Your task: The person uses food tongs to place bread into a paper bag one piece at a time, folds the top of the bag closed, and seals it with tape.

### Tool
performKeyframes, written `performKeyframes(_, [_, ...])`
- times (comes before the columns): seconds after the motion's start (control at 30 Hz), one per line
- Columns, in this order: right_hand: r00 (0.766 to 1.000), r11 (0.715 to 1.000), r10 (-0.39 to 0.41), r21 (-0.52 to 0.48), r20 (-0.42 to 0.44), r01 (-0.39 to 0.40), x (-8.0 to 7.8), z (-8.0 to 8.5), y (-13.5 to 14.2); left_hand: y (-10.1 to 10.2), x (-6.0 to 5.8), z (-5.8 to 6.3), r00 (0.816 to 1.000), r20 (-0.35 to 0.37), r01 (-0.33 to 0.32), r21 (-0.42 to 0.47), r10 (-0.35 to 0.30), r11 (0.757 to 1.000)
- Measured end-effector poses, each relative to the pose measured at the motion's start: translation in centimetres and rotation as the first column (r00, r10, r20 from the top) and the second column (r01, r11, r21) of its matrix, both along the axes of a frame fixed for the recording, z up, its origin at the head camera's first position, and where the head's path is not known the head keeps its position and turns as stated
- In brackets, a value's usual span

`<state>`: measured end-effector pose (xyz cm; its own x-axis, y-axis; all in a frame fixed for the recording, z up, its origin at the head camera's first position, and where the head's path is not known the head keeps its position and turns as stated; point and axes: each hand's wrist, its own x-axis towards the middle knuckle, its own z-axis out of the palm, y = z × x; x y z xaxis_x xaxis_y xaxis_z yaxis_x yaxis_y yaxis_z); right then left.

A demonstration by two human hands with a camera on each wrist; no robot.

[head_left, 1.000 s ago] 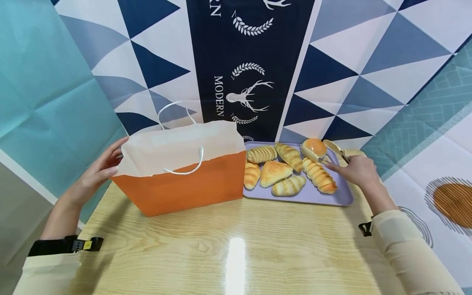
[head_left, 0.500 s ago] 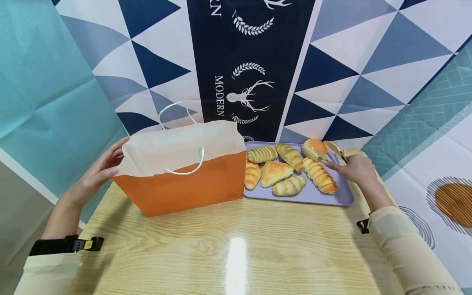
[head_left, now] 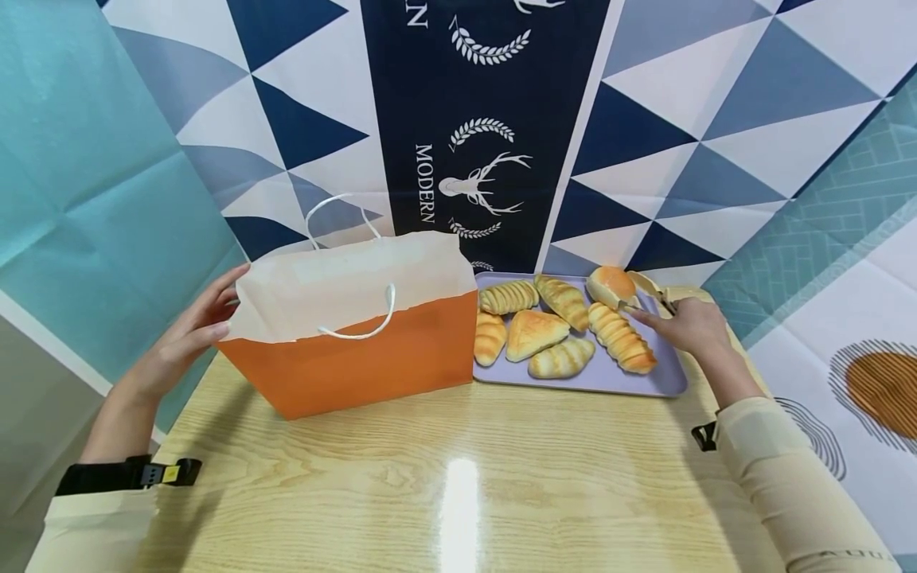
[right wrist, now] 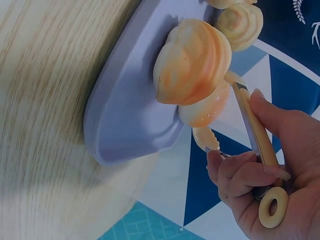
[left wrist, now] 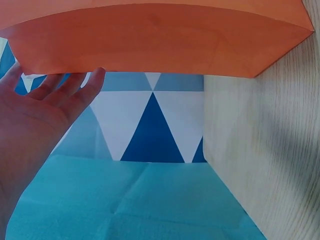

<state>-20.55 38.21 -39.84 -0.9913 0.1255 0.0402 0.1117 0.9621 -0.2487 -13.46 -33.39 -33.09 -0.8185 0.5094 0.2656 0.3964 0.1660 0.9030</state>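
Note:
My right hand [head_left: 698, 326] grips a pair of tongs [right wrist: 257, 127] with beige handles and tips. In the head view the tong tips stand on either side of a round bun [head_left: 611, 286] at the tray's back right. A long ridged roll [right wrist: 192, 62] lies in front of the bun. My left hand [head_left: 186, 334] rests against the left end of an orange paper bag [head_left: 351, 366], fingers extended behind its edge and thumb in front. The bag stands upright with its white-lined mouth open. In the left wrist view the fingers [left wrist: 92, 85] touch the bag's side.
A lilac tray [head_left: 666, 374] stands right of the bag, holding several breads, among them a triangular pastry [head_left: 536, 334] and a striped roll [head_left: 562, 360]. White cord handles [head_left: 390, 298] rise from the bag. Patterned cloth [head_left: 480, 103] hangs behind the wooden table [head_left: 372, 485].
Hands, bag and breads keep nearly the same places. The tongs stay around the round bun with only slight movement, and the head view has shifted a little.

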Motion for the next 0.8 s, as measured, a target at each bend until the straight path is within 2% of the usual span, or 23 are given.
performKeyframes(0.3, [1.000, 1.000, 0.010, -0.010, -0.007, -0.010, 0.2, 0.3, -0.1, -0.1, -0.1, 0.0, 1.000, 0.009, -0.008, -0.003, 0.008, 1.000])
performKeyframes(0.5, [0.998, 1.000, 0.025, -0.011, -0.060, -0.025, 0.6, 0.7, 0.2, 0.0, -0.3, 0.2, 1.000, -0.002, 0.006, -0.002, -0.006, 1.000])
performKeyframes(0.8, [0.994, 0.999, 0.043, -0.014, -0.101, -0.045, 1.4, 2.5, -0.4, -0.2, -0.4, -0.1, 1.000, -0.001, 0.005, 0.002, -0.005, 1.000])
